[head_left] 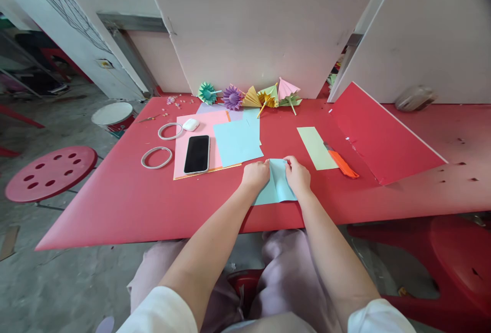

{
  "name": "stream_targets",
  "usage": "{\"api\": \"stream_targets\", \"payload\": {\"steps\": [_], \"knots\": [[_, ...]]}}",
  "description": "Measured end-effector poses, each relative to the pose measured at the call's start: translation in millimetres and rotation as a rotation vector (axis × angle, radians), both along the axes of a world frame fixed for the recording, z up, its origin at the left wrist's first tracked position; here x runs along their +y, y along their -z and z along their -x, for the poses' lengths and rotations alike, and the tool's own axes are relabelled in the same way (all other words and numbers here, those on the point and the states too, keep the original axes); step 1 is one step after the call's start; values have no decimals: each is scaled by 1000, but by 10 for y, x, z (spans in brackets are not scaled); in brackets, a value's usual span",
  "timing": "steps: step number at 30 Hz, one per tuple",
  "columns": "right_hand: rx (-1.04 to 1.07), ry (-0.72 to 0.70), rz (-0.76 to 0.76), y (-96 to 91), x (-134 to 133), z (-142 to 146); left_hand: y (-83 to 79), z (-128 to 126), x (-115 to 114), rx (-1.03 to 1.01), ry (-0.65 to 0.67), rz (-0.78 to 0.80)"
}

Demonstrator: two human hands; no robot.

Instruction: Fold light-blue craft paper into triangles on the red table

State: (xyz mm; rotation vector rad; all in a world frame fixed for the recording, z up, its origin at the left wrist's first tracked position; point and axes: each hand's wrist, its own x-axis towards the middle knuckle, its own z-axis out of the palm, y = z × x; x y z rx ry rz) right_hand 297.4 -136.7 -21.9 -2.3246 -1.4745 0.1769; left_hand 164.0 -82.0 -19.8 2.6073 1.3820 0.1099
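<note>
A light blue sheet of paper [271,192] with a crease down it lies at the front of the red table, between my two hands. My left hand [256,175] has its fingers closed on the sheet's far left edge. On the far right edge, my right hand [298,175] pinches the same sheet. The paper's near edge rests near the table's front edge, its right half slightly raised. Beyond my hands lie more light blue sheets [240,142]. A pale green paper strip [316,148] is to the right, with an orange utility knife [342,163] touching it.
A phone [197,154] and a white earbud case [191,125] lie on pink paper [179,154]. Two tape rolls [144,161] are at left. Folded paper umbrellas [232,97] line the back panel. A red board [387,136] leans at right. A red stool [51,174] stands left.
</note>
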Motion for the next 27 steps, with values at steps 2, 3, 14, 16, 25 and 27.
{"api": "stream_targets", "payload": {"steps": [2,3,14,16,25,27], "knots": [[-4,3,-2,-3,2,3,4,0,2,-2,-1,0],[-7,6,-2,-5,2,5,7,0,3,-3,-1,-1],[85,7,-104,9,-13,4,21,0,16,-3,4,-11],[106,5,-103,10,-14,5,21,1,14,-3,5,-15],[81,23,-48,-4,-11,13,26,-3,12,7,1,-17],[80,23,-39,-6,-11,15,24,-2,11,8,-1,-19]]}}
